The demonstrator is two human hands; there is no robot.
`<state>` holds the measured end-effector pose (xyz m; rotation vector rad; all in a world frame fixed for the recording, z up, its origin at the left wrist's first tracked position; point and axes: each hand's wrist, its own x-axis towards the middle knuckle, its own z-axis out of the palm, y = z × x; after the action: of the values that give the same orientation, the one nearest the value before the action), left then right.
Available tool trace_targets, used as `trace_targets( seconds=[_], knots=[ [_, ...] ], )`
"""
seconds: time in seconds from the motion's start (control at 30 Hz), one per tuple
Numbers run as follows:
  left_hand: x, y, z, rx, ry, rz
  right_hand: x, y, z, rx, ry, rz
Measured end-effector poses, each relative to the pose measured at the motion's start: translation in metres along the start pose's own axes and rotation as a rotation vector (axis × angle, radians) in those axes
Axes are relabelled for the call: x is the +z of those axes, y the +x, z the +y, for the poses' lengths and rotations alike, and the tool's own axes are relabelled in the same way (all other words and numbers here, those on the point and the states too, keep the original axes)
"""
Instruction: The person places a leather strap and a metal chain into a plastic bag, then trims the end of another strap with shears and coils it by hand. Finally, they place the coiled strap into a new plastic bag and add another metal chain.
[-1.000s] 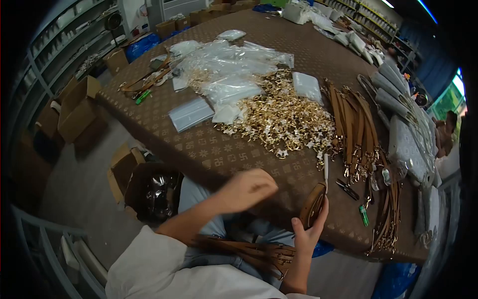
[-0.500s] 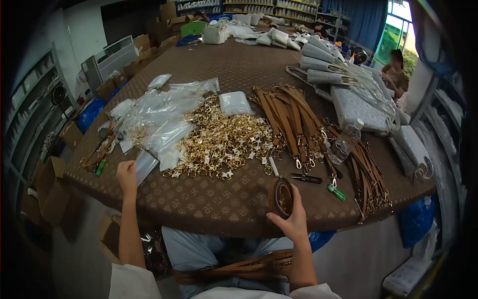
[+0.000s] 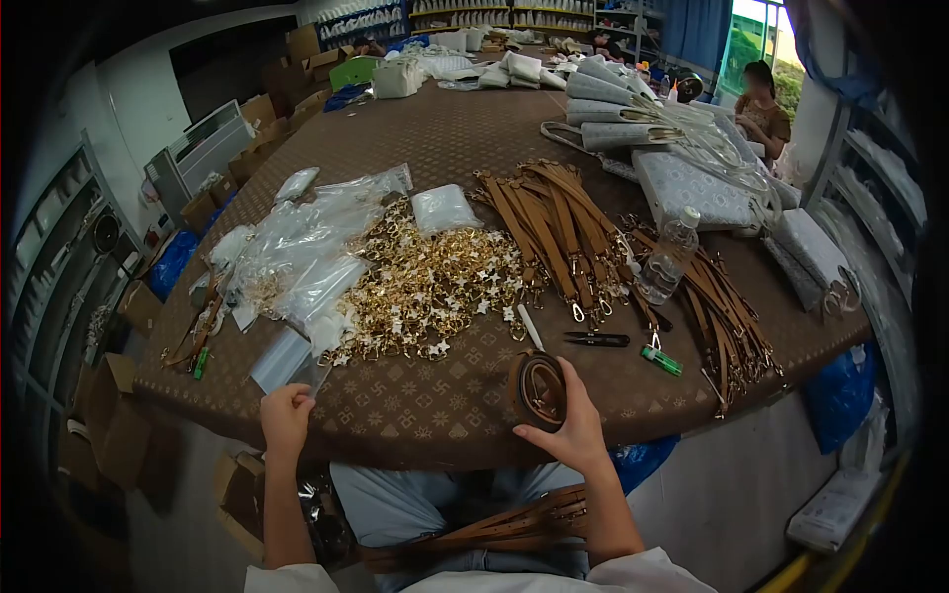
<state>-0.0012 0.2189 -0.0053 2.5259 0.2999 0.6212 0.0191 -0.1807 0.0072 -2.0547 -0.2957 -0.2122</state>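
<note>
My left hand (image 3: 286, 415) is at the near left edge of the table, fingers pinched on the near edge of a flat clear plastic bag (image 3: 281, 362). My right hand (image 3: 571, 427) is wrapped round the outer side of a coiled brown leather strap (image 3: 521, 395), held upright over the table's front edge. Beyond my hands lies a heap of gold clasps with white star charms (image 3: 425, 282). A white pen-like stick (image 3: 531, 327) lies just behind the coil. More brown straps (image 3: 474, 536) lie across my lap.
Loose plastic bags (image 3: 321, 227) spread left of the heap. Brown straps with metal clips (image 3: 563, 232), black thread snips (image 3: 596, 339), a green lighter-like item (image 3: 662, 361) and a clear bottle (image 3: 669, 257) lie or stand to the right. Pale handbags (image 3: 692, 188) are piled behind. Another person (image 3: 761, 114) sits far right.
My left hand has come nearer and to the right, now pinching the bag's near edge. The coil in my right hand has shifted slightly left and turned its opening more toward me.
</note>
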Motion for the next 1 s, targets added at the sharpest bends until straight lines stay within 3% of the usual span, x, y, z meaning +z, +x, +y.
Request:
trace_targets(
  seconds=[0.13, 0.2, 0.3, 0.37, 0.4, 0.47, 0.6, 0.73, 0.9, 1.0],
  knots=[
    [0.016, 0.003, 0.05, -0.203, -0.468, -0.219, 0.0, 0.0, -0.001, -0.005, -0.014, -0.012],
    [0.051, -0.003, 0.069, -0.137, -0.628, -0.344, 0.002, 0.0, 0.0, 0.003, -0.02, -0.015],
    [0.077, -0.008, 0.121, -0.091, -0.559, -0.504, 0.001, -0.004, 0.001, -0.122, -0.072, 0.025],
    [0.081, -0.009, 0.147, -0.017, -0.523, -0.709, -0.003, -0.009, -0.013, -0.277, -0.133, -0.236],
    [0.084, -0.008, 0.151, -0.016, -0.528, -0.707, 0.002, -0.014, -0.019, -0.308, -0.137, -0.355],
    [0.089, -0.007, 0.154, 0.065, -0.589, -0.828, 0.015, -0.02, -0.023, -0.475, -0.141, -0.471],
    [0.089, -0.002, 0.147, 0.128, -0.508, -0.872, 0.033, -0.023, -0.02, -0.463, -0.349, -0.631],
    [0.079, -0.003, 0.142, 0.111, -0.574, -0.897, 0.042, -0.028, -0.015, -0.438, -0.3, -0.57],
    [0.079, 0.0, 0.139, 0.151, -0.572, -0.896, 0.045, -0.034, -0.018, -0.443, -0.453, -0.536],
    [0.08, 0.002, 0.132, 0.043, -0.624, -1.007, 0.048, -0.035, -0.022, -0.457, -0.522, -0.57]
  ],
)
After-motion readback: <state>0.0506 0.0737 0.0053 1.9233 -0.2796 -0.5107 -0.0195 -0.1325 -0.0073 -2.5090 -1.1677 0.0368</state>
